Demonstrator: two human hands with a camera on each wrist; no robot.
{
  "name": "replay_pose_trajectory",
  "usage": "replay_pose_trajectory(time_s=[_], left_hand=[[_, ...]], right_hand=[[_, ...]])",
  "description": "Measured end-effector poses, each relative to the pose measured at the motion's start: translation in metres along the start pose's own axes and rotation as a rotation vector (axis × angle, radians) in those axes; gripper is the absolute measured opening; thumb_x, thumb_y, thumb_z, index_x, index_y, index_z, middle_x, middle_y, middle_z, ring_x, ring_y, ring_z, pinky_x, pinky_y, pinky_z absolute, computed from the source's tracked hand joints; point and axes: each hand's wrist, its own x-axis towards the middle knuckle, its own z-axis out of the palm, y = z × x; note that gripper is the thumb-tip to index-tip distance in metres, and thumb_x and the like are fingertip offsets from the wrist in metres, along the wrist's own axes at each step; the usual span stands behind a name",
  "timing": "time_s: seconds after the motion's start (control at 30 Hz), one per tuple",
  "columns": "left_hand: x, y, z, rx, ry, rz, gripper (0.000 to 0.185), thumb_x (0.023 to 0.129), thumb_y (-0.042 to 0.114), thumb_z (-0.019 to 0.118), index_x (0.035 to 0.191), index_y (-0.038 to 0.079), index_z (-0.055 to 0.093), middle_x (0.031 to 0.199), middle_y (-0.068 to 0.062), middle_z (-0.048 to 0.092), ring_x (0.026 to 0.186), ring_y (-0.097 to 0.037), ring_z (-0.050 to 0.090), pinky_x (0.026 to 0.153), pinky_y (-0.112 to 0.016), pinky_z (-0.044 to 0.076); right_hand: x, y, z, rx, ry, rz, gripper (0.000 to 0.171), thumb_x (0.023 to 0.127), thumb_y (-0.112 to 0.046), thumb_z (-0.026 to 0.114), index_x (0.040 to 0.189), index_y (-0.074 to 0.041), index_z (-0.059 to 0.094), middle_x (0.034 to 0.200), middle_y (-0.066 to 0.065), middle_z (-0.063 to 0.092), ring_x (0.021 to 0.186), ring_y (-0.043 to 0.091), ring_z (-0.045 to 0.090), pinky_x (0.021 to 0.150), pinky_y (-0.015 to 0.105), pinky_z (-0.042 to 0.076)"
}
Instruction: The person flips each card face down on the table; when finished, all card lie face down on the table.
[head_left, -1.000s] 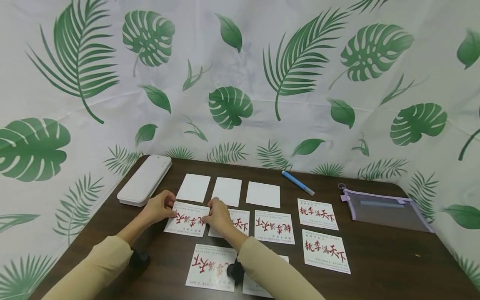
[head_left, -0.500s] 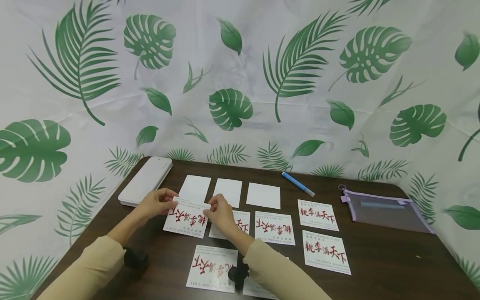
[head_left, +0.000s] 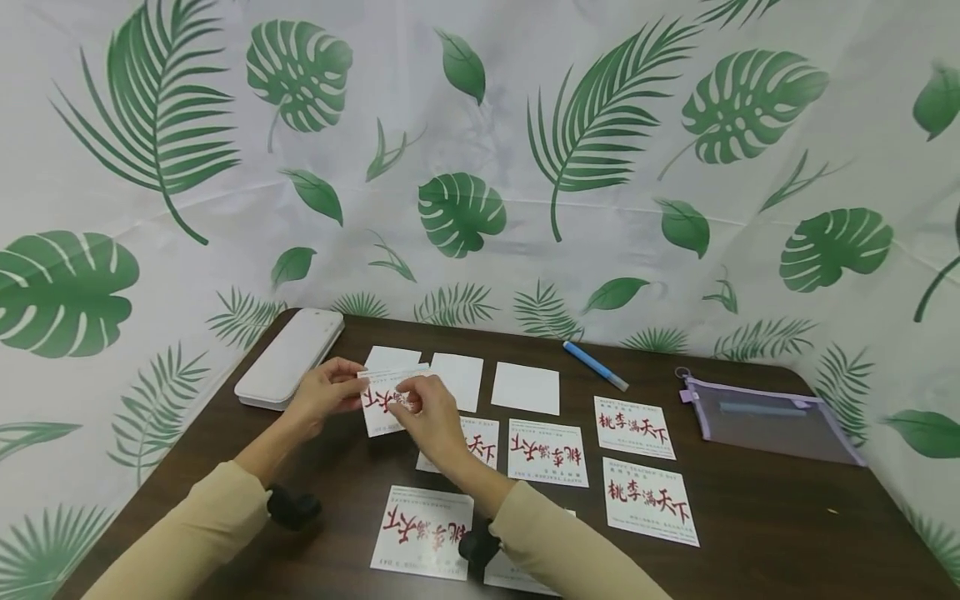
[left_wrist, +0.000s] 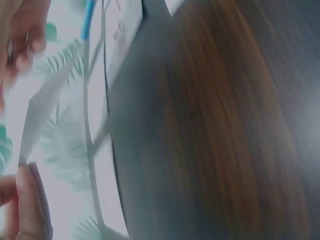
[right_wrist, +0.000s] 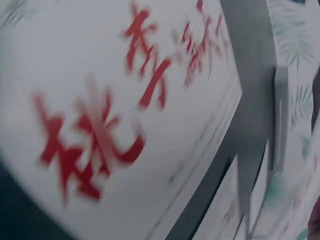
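A white card with red characters (head_left: 384, 405) is raised off the dark table (head_left: 757, 517), tilted, over the leftmost blank white card (head_left: 392, 357). My left hand (head_left: 327, 392) pinches its left edge and my right hand (head_left: 423, 412) pinches its right side. In the left wrist view the card (left_wrist: 45, 107) shows edge-on between my fingertips (left_wrist: 30, 200). The right wrist view is filled by the blurred printed card (right_wrist: 110, 125).
Two more blank cards (head_left: 457, 381) (head_left: 526, 388) lie in the far row. Several printed cards (head_left: 548, 452) lie nearer me. A white case (head_left: 290, 357) sits far left, a blue marker (head_left: 596, 367) at the back, a clear zip pouch (head_left: 765, 421) at right.
Both hands have lifted the printed card off the table and carried it up and away from me, over the leftmost blank card; it now tilts more steeply.
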Motion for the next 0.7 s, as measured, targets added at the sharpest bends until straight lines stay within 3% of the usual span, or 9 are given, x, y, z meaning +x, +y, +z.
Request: replay_pose_trajectory(time_s=[0.17,0.33,0.47,0.57,0.7], left_hand=[[-0.004,0.012,0.020,-0.101,0.052,0.060,0.022,0.090,0.001,0.056,0.109,-0.007,0.049,0.080,0.007,0.060,0.072,-0.004,0.059,0.064,-0.022,0.055],[-0.009,0.026,0.035,-0.204,0.100,0.119,0.015,0.090,0.000,0.055,0.103,-0.003,0.049,0.080,0.006,0.060,0.072,-0.005,0.061,0.063,-0.020,0.054],[-0.011,0.033,0.040,-0.246,0.080,0.186,0.018,0.092,0.004,0.054,0.108,-0.004,0.049,0.088,0.006,0.062,0.079,-0.006,0.065,0.070,-0.023,0.055],[-0.009,0.030,0.040,-0.204,0.095,0.218,0.030,0.094,0.013,0.056,0.118,-0.005,0.048,0.101,-0.001,0.062,0.089,-0.007,0.065,0.076,-0.023,0.054],[-0.005,0.015,0.034,-0.056,0.209,0.179,0.041,0.092,0.014,0.059,0.128,-0.002,0.048,0.121,-0.015,0.057,0.092,-0.001,0.059,0.076,-0.013,0.050]], right_hand=[[-0.003,-0.013,0.004,-0.158,-0.059,-0.113,0.035,0.078,-0.020,0.077,0.108,-0.008,0.063,0.086,0.004,0.056,0.071,0.011,0.050,0.060,0.016,0.040],[-0.001,-0.011,-0.005,-0.267,0.024,-0.270,0.036,0.079,-0.004,0.073,0.112,-0.007,0.060,0.091,0.004,0.057,0.073,0.013,0.056,0.064,0.022,0.048],[0.004,-0.007,-0.015,-0.297,0.095,-0.375,0.035,0.079,0.001,0.069,0.113,-0.004,0.059,0.090,0.006,0.056,0.070,0.014,0.055,0.063,0.022,0.049],[0.009,-0.004,-0.019,-0.239,0.158,-0.332,0.032,0.081,0.004,0.067,0.112,-0.001,0.060,0.088,0.007,0.057,0.070,0.014,0.055,0.062,0.018,0.048],[0.011,-0.001,-0.021,-0.026,0.220,-0.144,0.027,0.081,0.008,0.064,0.108,0.003,0.062,0.083,0.010,0.057,0.069,0.017,0.057,0.057,0.016,0.048]])
